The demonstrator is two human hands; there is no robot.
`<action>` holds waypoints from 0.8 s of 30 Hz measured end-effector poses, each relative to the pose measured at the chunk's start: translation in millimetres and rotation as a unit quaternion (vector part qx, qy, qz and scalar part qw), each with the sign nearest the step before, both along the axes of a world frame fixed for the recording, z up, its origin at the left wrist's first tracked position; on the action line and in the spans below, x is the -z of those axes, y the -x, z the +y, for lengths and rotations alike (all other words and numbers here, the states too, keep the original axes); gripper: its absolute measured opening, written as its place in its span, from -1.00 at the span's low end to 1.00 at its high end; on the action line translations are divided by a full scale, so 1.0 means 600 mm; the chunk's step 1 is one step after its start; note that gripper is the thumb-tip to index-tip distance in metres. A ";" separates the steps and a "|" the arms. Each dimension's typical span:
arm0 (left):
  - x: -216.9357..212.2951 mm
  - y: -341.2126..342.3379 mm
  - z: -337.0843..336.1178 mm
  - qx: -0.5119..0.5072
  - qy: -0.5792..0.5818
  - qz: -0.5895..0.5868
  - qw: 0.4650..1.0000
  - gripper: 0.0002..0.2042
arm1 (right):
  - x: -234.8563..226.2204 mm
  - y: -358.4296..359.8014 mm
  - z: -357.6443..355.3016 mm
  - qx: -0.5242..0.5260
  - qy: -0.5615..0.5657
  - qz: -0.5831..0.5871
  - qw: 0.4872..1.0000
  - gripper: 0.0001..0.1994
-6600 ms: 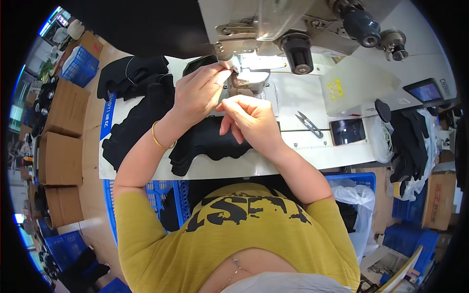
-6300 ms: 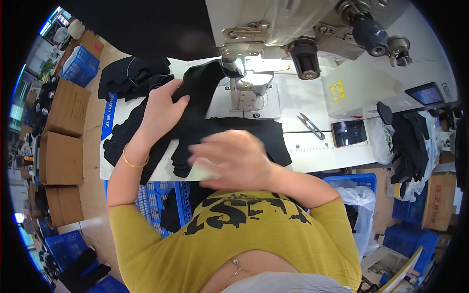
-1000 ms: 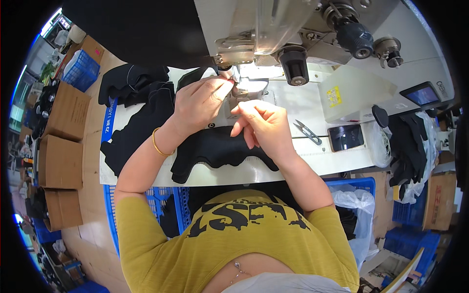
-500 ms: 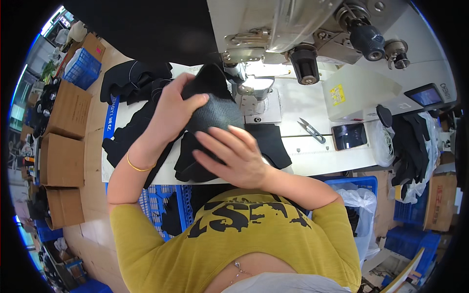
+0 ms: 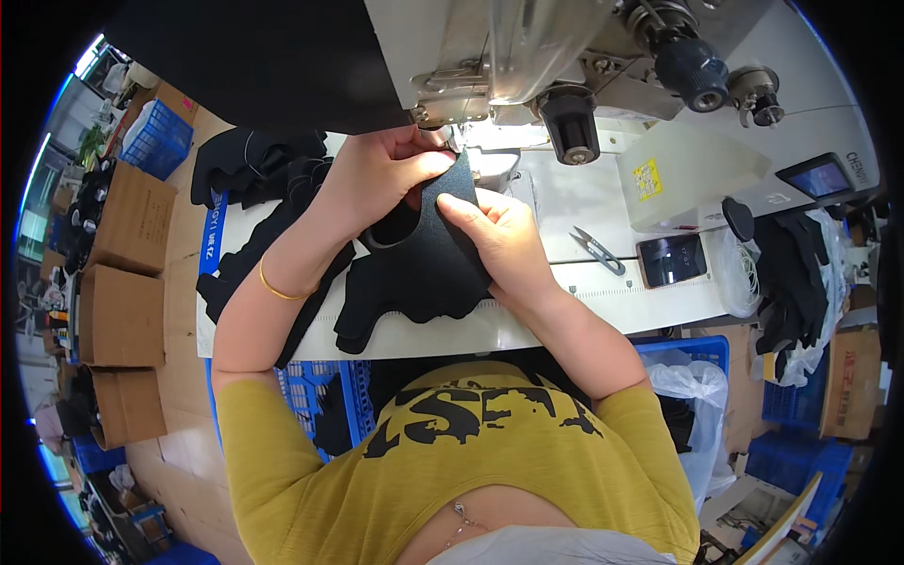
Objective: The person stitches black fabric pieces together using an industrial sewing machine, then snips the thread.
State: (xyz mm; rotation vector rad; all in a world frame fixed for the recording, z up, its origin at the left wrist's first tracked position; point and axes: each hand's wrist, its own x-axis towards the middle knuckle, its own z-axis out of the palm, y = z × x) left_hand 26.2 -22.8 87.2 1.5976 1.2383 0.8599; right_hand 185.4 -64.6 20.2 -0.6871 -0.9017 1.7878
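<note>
Black fabric (image 5: 435, 259) is stretched between my two hands at the sewing machine (image 5: 556, 56). Its upper end sits right by the needle area, and its lower part drapes over the white worktable (image 5: 584, 297). My left hand (image 5: 381, 179) pinches the upper left edge between thumb and fingers, close beside the presser foot (image 5: 456, 138). My right hand (image 5: 508, 240) grips the right edge, thumb on top and the other fingers mostly tucked under the cloth. A curved opening in the fabric shows below my left hand.
Thread snips (image 5: 599, 250) and a phone (image 5: 671, 262) lie right of the fabric. Black cut pieces (image 5: 259, 165) are heaped at the table's left. Blue baskets (image 5: 353, 395) stand below the front edge; cardboard boxes (image 5: 122, 315) line the left floor.
The fabric has been turned and flattened toward the needle. My left hand has moved up to the presser foot; my right hand has moved up and right, closing on the fabric's edge.
</note>
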 end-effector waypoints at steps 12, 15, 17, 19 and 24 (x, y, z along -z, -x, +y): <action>0.007 0.010 0.006 -0.024 -0.033 0.069 0.997 -0.85 | -0.026 -0.014 -0.020 0.053 -0.026 -0.105 0.993 -0.80; 0.040 0.028 -0.032 -0.086 -0.574 0.246 0.776 -0.88 | -0.011 -0.038 -0.062 0.075 -0.059 -0.199 0.975 -0.78; 0.058 0.042 -0.092 0.049 -0.598 0.283 0.748 -0.77 | -0.005 -0.048 -0.069 0.075 -0.077 -0.190 0.976 -0.76; 0.079 0.017 -0.129 0.042 -0.647 0.322 0.690 -0.65 | -0.006 -0.051 -0.071 0.052 -0.127 -0.242 0.961 -0.75; 0.099 0.017 -0.111 0.001 -0.667 0.365 0.649 -0.68 | -0.009 -0.046 -0.038 0.034 -0.114 -0.224 0.967 -0.71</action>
